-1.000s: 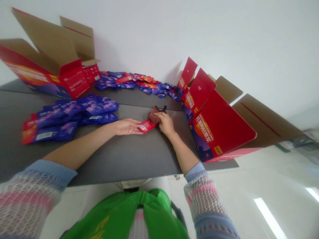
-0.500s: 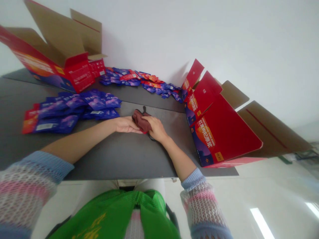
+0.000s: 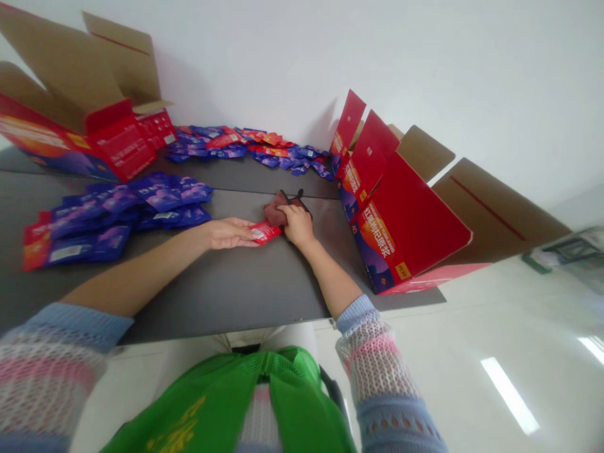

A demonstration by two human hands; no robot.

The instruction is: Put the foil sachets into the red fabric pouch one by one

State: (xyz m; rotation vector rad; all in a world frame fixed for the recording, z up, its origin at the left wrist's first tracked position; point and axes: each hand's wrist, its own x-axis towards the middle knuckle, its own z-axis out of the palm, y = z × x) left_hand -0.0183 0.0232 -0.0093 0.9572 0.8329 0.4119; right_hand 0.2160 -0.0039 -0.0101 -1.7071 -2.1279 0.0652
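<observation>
My left hand (image 3: 231,233) is closed on the near end of a small red sachet (image 3: 265,233) with white print, held low over the grey table (image 3: 221,283). Just to its right, my right hand (image 3: 298,224) grips a crumpled brown cloth (image 3: 275,212) with dark edging. The cloth's lower edge meets the sachet's right end; whether it presses on it cannot be made out. Left of my hands lies a pile of blue and purple sachets (image 3: 141,198), with red and orange ones at its left end.
Open red cartons (image 3: 415,233) stand on the right side of the table. Another open carton (image 3: 111,138) stands at the back left. A long row of blue and red sachets (image 3: 226,141) runs along the white wall (image 3: 264,63).
The brown cloth has moved right with my right hand, off my left palm. The red sachet, mostly hidden before, now shows in my left hand. The view has shifted slightly right.
</observation>
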